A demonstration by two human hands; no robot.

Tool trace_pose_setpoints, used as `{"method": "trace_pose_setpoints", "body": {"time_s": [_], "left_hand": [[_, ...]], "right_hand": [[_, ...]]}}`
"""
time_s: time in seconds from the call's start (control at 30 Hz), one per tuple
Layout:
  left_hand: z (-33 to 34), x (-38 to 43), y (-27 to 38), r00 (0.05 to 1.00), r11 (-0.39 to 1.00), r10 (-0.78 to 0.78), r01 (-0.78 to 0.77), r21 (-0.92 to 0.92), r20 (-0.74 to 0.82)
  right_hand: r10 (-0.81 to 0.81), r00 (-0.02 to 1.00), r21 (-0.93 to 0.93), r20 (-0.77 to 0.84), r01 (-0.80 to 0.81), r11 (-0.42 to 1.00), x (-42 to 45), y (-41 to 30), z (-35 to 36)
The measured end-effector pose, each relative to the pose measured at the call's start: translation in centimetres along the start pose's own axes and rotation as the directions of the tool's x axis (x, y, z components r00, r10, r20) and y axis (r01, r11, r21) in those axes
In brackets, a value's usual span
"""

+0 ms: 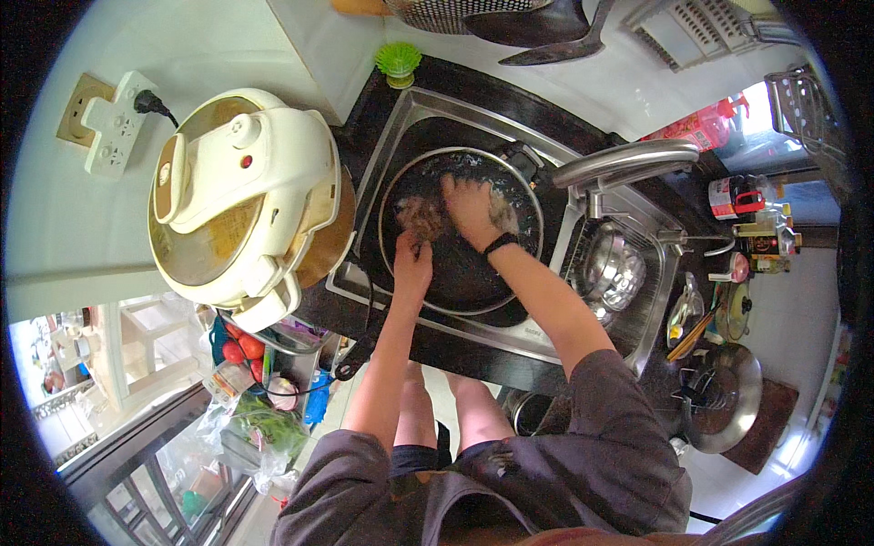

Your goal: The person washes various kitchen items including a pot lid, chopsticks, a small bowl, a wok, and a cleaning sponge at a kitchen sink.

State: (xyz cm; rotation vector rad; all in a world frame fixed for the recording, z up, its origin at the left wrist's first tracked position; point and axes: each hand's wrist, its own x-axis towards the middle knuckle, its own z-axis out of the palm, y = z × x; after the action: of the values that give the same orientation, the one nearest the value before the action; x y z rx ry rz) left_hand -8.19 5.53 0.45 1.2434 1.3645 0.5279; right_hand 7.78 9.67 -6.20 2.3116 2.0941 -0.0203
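Observation:
A dark round pan [471, 280] with a pale metal rim rests in the left basin of a steel sink [416, 112]. Both my hands reach into it. My left hand [413, 258] is at the pan's left side, its fingertips against a blurred brownish clump [420, 213]. Farther in, my right hand [468, 205] points its fingers down into the pan, a black band [502, 243] around the wrist. A pale blurred patch [504, 210] shows just right of that hand. Glints suggest water inside. What the fingers touch below is hidden.
A cream countertop cooker [252, 198] stands close on the left. The steel faucet [625, 162] arches over the divider; metal bowls [608, 263] fill the right basin. A green brush [398, 63] stands behind the sink. Bottles [741, 198] and a frying pan [724, 399] are at right.

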Motion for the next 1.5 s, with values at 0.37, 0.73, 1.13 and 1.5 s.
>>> {"method": "trace_pose_setpoints", "body": {"time_s": [0.37,0.73,1.13,1.5], "left_hand": [[0.2,2.4,2.2,0.780,0.220,-0.110,0.623,-0.750,0.616],[4.0,3.5,0.2,0.569,-0.090,-0.272,0.788,-0.610,0.776],[5.0,-3.1,8.1,0.582,0.093,-0.154,0.813,-0.575,0.799],[4.6,-2.9,5.5,0.684,-0.690,0.485,0.682,-0.241,0.545]], "right_hand": [[0.068,0.997,0.896,-0.032,-0.001,0.444,-4.5,1.6,-16.8],[-0.150,0.987,0.992,0.056,-0.038,0.120,-11.6,2.1,-20.8],[0.003,0.935,0.684,0.355,-0.257,-0.683,-11.8,3.8,-11.9],[0.233,0.963,0.641,0.133,0.096,-0.761,-9.0,-1.6,-5.5]]}}
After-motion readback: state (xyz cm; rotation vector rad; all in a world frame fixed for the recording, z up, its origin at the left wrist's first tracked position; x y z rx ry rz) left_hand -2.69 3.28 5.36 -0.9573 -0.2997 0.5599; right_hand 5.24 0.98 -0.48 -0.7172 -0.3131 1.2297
